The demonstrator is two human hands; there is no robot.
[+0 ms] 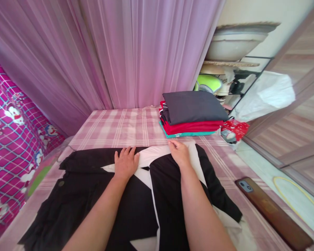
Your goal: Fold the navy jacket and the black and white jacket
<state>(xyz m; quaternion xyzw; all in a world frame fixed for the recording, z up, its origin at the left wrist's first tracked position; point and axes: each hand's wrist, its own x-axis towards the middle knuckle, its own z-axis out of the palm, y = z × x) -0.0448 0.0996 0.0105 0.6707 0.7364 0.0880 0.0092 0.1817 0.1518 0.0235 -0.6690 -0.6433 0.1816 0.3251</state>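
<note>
- Head view: both forearms reach forward; the left hand [125, 163] lies flat, fingers spread, palm down on the black-and-white garment [136, 198], holding nothing.
- The right hand [180, 153] presses the garment's far edge, fingers loosely curled, gripping nothing.
- One garment lies spread on the plaid-covered bed [125, 127].
- One stack of folded clothes [192, 114] sits just beyond the right hand.
- One phone [247, 187] lies at the right.

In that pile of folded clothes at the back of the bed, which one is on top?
The dark grey folded garment is on top. Beneath it lie the red ones, with a teal one at the very bottom of the stack.
</note>
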